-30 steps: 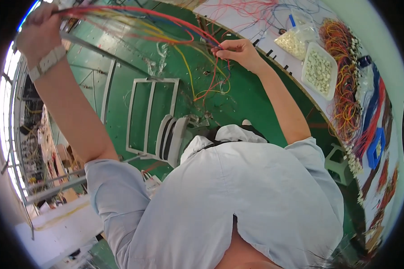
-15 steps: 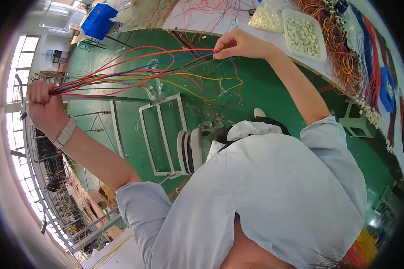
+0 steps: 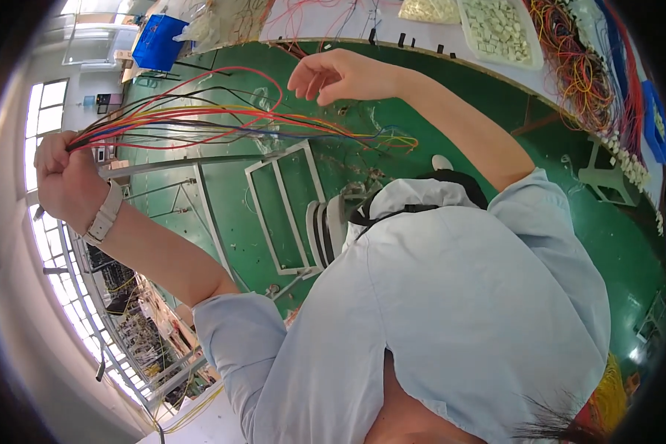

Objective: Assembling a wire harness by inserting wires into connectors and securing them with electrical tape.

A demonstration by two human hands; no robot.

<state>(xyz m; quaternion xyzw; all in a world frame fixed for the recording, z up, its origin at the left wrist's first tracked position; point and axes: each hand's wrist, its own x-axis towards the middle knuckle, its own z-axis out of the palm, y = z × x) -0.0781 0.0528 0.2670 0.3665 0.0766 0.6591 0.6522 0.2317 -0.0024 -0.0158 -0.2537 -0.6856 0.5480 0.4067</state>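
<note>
Right hand [image 3: 344, 76] has let go of bundle of thin multicoloured wires [image 3: 222, 122], fingers now spread; left hand [image 3: 66, 177] still fisted on one end, far end dangling free.

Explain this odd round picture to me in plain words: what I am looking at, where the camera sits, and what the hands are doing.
There is no machine here: a person works with two bare hands. The camera is a wide fisheye worn on the person's head, looking down, which is why the picture is round and straight edges bend. The pale blue shirt fills the lower part. The left hand, with a wristwatch on its wrist, is closed around one end of a bundle of coloured wires that stretches across to the right. The right hand is open above the wires, not gripping them. Below is a green floor with a white metal frame. Along the top runs a white workbench carrying a tray of small white parts and more loose wires.
</note>
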